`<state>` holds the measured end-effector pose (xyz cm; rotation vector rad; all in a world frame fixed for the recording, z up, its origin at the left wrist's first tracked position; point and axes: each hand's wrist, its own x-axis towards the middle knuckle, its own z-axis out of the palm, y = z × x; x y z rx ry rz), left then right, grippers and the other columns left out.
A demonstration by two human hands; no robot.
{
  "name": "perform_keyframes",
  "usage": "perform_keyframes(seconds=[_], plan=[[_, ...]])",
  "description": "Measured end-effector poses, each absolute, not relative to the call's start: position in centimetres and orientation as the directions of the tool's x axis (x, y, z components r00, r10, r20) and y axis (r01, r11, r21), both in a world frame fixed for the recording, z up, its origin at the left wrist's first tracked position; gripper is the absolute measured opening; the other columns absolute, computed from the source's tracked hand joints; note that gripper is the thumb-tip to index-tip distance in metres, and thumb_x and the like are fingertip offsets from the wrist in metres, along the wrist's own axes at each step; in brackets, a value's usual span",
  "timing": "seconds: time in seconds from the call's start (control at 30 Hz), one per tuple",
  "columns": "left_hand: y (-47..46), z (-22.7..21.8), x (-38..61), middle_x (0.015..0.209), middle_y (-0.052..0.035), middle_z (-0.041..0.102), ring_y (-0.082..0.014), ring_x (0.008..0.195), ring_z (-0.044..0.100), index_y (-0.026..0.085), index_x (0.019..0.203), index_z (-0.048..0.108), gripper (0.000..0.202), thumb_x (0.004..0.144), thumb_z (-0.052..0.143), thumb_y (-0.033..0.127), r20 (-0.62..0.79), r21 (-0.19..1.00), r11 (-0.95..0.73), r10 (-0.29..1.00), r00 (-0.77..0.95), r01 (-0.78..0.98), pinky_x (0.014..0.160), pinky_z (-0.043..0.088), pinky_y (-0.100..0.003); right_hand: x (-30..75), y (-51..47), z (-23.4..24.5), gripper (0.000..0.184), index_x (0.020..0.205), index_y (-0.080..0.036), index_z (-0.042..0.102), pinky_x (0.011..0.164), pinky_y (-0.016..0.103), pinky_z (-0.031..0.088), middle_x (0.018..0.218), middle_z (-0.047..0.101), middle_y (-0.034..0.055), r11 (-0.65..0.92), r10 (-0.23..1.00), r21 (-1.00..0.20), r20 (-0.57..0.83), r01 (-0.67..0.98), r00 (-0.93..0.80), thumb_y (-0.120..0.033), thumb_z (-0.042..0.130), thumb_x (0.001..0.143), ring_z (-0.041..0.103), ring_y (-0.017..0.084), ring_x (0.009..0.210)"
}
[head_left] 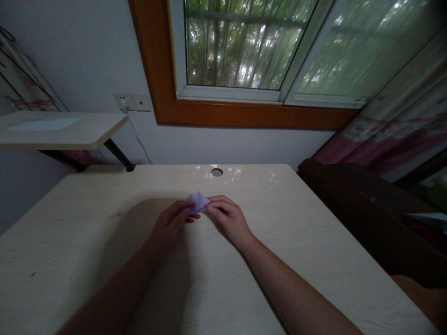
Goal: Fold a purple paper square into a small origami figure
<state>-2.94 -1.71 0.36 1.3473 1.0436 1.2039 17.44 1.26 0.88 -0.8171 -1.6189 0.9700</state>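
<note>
A small folded piece of pale purple paper (199,201) lies at the middle of a light wooden desk (104,242). My left hand (172,222) pinches its left side with fingers curled together. My right hand (226,217) pinches its right side, fingertips pressed on the paper's edge. Both forearms reach in from the bottom of the view. The lower part of the paper is hidden behind my fingers.
A round cable hole (217,171) sits near the desk's far edge. A second, smaller table (70,132) with a white sheet stands at the left. A wall socket (132,102) and a window (244,46) are behind. Dark furniture (366,209) borders the right.
</note>
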Motion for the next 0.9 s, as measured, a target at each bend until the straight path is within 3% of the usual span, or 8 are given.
perform_keyframes(seconds=[0.1, 0.2, 0.33, 0.47, 0.7, 0.9], plan=[[-1.55, -0.01, -2.93, 0.102, -0.0078, 0.073, -0.0213, 0.094, 0.070, 0.019, 0.112, 0.064, 0.034, 0.083, 0.069, 0.037, 0.129, 0.992, -0.129, 0.978, 0.162, -0.014, 0.084, 0.053, -0.032, 17.46, 1.42, 0.83, 0.010, 0.088, -0.025, 0.077, 0.088, 0.034, 0.050, 0.098, 0.070, 0.0058, 0.392, 0.889, -0.920, 0.385, -0.021, -0.248, -0.032, 0.071, 0.085, 0.065, 0.019, 0.095], [-1.35, -0.24, -2.84, 0.099, -0.0067, 0.074, -0.0208, 0.089, 0.070, 0.020, 0.110, 0.066, 0.040, 0.074, 0.077, 0.034, 0.109, 0.987, -0.122, 0.986, 0.125, 0.103, 0.081, 0.054, -0.032, 17.55, 1.60, 0.69, 0.011, 0.085, -0.024, 0.076, 0.091, 0.035, 0.049, 0.100, 0.069, 0.0062, 0.379, 0.882, -0.923, 0.382, -0.065, -0.277, -0.034, 0.071, 0.085, 0.064, 0.019, 0.098], [-1.39, 0.09, -2.83, 0.094, -0.0031, 0.073, -0.0186, 0.084, 0.068, 0.023, 0.098, 0.071, 0.024, 0.076, 0.074, 0.031, 0.173, 0.945, -0.178, 0.984, 0.044, 0.273, 0.078, 0.053, -0.029, 17.70, 1.62, 0.58, 0.016, 0.093, -0.025, 0.074, 0.095, 0.036, 0.048, 0.106, 0.066, 0.0071, 0.394, 0.859, -0.918, 0.388, -0.050, -0.334, -0.038, 0.066, 0.088, 0.062, 0.019, 0.104], [-1.61, 0.37, -2.94, 0.092, -0.0019, 0.073, -0.0170, 0.078, 0.067, 0.024, 0.097, 0.073, 0.019, 0.078, 0.070, 0.027, 0.222, 0.907, -0.226, 0.974, 0.051, 0.354, 0.075, 0.052, -0.027, 17.65, 1.45, 0.47, 0.026, 0.108, -0.027, 0.072, 0.089, 0.033, 0.051, 0.113, 0.064, 0.0071, 0.408, 0.838, -0.913, 0.376, -0.002, -0.397, -0.040, 0.070, 0.085, 0.061, 0.019, 0.104], [-1.74, 0.47, -2.76, 0.094, -0.0022, 0.075, -0.0190, 0.085, 0.068, 0.025, 0.095, 0.074, 0.018, 0.082, 0.069, 0.037, 0.239, 0.878, -0.246, 0.968, 0.069, 0.411, 0.079, 0.051, -0.028, 17.48, 1.45, 0.18, 0.012, 0.091, -0.027, 0.077, 0.086, 0.032, 0.051, 0.101, 0.068, 0.0044, 0.413, 0.851, -0.911, 0.381, 0.014, -0.362, -0.036, 0.071, 0.084, 0.064, 0.018, 0.095], [-1.65, 0.61, -2.72, 0.093, -0.0034, 0.071, -0.0178, 0.084, 0.066, 0.023, 0.092, 0.071, 0.019, 0.082, 0.070, 0.039, 0.285, 0.873, -0.294, 0.955, 0.082, 0.388, 0.077, 0.051, -0.027, 17.52, 1.55, 0.12, 0.017, 0.083, -0.023, 0.076, 0.082, 0.032, 0.051, 0.095, 0.070, 0.0051, 0.348, 0.894, -0.937, 0.332, 0.001, -0.302, -0.040, 0.072, 0.083, 0.064, 0.018, 0.090]])
